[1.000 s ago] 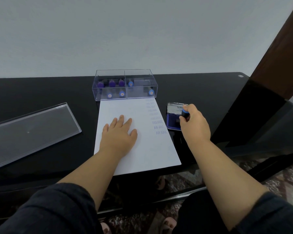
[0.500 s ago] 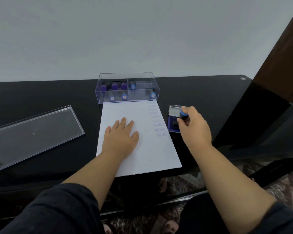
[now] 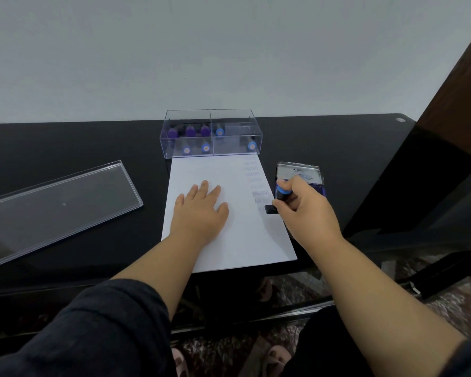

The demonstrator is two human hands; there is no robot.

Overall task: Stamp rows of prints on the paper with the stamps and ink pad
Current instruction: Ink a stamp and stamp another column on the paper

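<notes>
A black table holds a sheet of paper, clear stamp box, ink pad and clear lid.

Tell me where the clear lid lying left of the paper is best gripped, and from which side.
The clear lid lies flat on the black table, shallow rim up, so a pinch on a long edge probably suits best. Its near long edge faces the person with bare table beside it; come from that side, likely with the left hand, now flat on the paper.

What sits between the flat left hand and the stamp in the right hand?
Head view: only paper, with a column of faint prints near its right edge, separates the left hand from the stamp.
</notes>
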